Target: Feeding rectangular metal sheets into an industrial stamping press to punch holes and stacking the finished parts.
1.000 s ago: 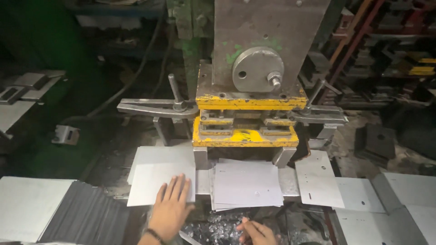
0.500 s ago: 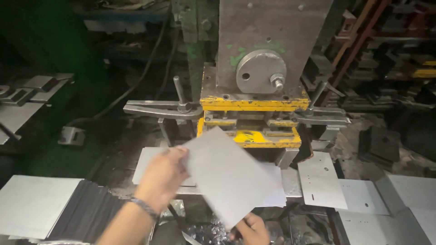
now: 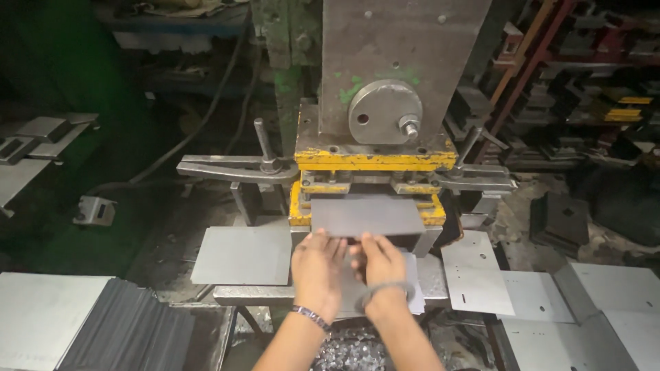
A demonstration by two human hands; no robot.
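Observation:
Both of my hands hold one thin grey metal sheet [image 3: 366,216] by its near edge, level, right in front of the yellow die block [image 3: 371,161] of the punch press. My left hand [image 3: 317,271] grips the sheet's near left part, a bracelet on its wrist. My right hand [image 3: 379,264] grips the near middle, a bangle on its wrist. The sheet's far edge reaches the die opening below the grey ram [image 3: 405,62].
A flat sheet [image 3: 244,254] lies on the press table at left. Punched sheets [image 3: 474,271] lie at right. A stack of dark blanks [image 3: 127,330] sits at lower left. Metal scrap [image 3: 350,350] lies below my arms. Clamp arms [image 3: 234,167] stick out sideways.
My left hand lifted a sheet off the table, tilted it up, and now both hands hold it level at the die. My right hand came up from below to grip it.

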